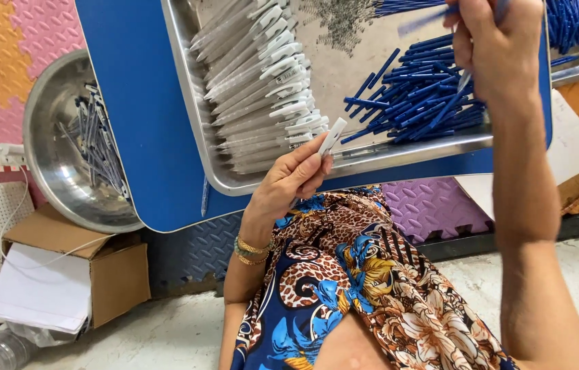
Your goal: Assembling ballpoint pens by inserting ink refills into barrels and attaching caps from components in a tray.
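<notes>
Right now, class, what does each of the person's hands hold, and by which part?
The left hand pinches a white pen barrel near its lower end. The right hand holds a thin blue refill by its upper end; the exact hold cannot be told.

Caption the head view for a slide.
Left hand holds a white pen barrel; right hand lifts a blue refill over a steel tray.

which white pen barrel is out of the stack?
The white barrel pinched in the left hand, held at the tray's front rim. All the other white barrels lie stacked in rows inside the tray.
</notes>
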